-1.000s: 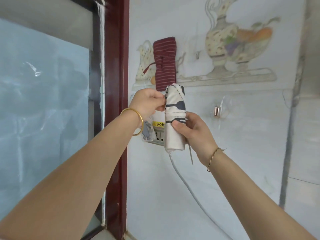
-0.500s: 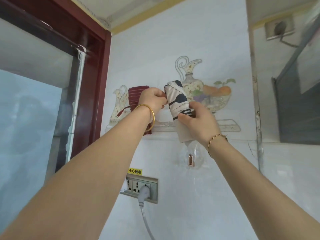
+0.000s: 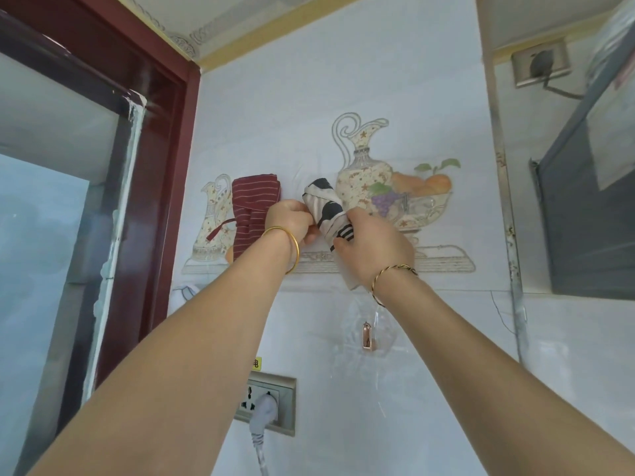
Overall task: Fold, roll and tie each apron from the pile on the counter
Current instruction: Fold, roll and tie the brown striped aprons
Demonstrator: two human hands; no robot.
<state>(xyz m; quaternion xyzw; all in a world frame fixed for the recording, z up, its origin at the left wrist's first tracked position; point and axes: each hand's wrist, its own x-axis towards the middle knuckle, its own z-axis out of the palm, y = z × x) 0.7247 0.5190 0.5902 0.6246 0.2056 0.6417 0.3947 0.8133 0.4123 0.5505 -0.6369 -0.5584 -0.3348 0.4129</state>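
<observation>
Up it goes: the rolled apron [image 3: 326, 209], which a second ago I held upright and low in front of the socket [image 3: 287, 403], now sits high against the wall [image 3: 343, 80], level with the maroon roll [image 3: 256, 204] and just to its right, tipped so its top leans left. My right hand [image 3: 372, 247] is wrapped round the roll's middle and lower part, fingers curled over the cloth; my left hand [image 3: 292, 219] is closed at the roll's left side, pinching what I take to be a tie or loop, though my knuckles hide it. I read that as folding and rolling done on this one, and me securing or hanging it beside the finished one; whether the knot is tight I cannot tell. The cloth is soft pale beige cotton with bold dark blotches and bars, wound into a firm cylinder, with one plain end poking out below my right wrist. The maroon roll is a thin-striped weave, a strap hanging loose at its left. Behind both, glossy white tile carries a printed jug [image 3: 364, 166] and fruit. Below my hands a small metal hook [image 3: 367, 334] on a clear pad sits bare on the wall, and lower left a white plug [image 3: 263, 412] fills the socket. At the left edge runs a dark red window frame [image 3: 165, 187]. The counter and its pile are out of view.
</observation>
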